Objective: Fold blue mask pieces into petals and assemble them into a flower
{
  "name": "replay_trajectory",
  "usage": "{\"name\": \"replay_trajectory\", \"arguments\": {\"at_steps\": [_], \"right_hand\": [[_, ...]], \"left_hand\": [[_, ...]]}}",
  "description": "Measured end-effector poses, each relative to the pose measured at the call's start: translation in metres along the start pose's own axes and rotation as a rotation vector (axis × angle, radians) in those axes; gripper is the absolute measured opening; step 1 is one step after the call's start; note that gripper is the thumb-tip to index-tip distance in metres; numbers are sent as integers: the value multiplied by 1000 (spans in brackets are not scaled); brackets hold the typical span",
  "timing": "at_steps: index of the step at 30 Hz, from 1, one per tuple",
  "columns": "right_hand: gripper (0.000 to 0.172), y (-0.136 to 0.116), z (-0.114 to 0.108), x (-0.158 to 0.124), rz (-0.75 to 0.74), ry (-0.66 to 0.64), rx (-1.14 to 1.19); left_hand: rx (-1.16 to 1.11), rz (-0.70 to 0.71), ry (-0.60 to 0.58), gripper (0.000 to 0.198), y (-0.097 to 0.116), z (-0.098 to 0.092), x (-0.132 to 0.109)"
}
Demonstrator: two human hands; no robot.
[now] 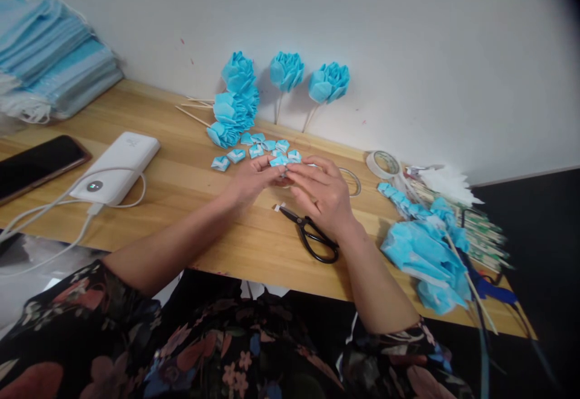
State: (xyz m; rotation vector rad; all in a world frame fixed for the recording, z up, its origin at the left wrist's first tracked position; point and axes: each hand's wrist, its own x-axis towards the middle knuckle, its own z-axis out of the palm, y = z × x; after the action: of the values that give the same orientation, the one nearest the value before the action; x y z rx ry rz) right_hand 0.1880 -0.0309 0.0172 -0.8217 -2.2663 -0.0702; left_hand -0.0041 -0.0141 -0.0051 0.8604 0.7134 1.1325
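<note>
Over the middle of the table, my left hand (254,176) pinches a small folded blue-and-white piece (278,161) between thumb and fingers. My right hand (324,194) meets it from the other side, its fingertips closed on the same piece. Several similar folded pieces (236,155) lie just beyond my hands. Black-handled scissors (312,236) rest on the wood below my right hand, a scrap of white by their tips. A tape ring (352,182) shows partly behind my right hand.
Blue flowers on sticks (286,72) lean against the wall, others lie in a pile (233,112). A mask stack (54,54), phone (43,166) and cabled power bank (118,166) are left. Right are a tape roll (383,164), blue material (421,260) and a blue-handled tool (493,290).
</note>
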Motion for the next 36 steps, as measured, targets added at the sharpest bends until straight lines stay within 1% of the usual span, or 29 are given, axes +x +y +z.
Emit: {"name": "replay_trajectory", "arguments": {"at_steps": [5,9,12,16,22,26,29,32,36], "right_hand": [[22,-1,1,1,-15,38,69],[21,-3,-2,4,67,50,189],[23,-3,-4,4,138,103,215],[20,-3,-1,3,191,177,88],[13,-5,4,2,140,262,-23],[14,-6,5,2,122,248,-96],[13,-5,7,0,83,226,-163],[12,-5,10,-1,56,234,-201],[14,-7,12,-1,59,235,-276]], "left_hand": [[36,-19,39,21,-2,-1,1],[106,1,38,18,1,2,-1],[131,9,22,18,2,3,-1],[133,-4,23,16,2,3,-1],[139,-31,16,14,3,3,-3],[146,-41,6,12,3,4,-5],[148,-51,1,14,1,3,-5],[158,-55,-4,16,-1,2,-4],[173,-44,-5,18,-1,2,-4]]}}
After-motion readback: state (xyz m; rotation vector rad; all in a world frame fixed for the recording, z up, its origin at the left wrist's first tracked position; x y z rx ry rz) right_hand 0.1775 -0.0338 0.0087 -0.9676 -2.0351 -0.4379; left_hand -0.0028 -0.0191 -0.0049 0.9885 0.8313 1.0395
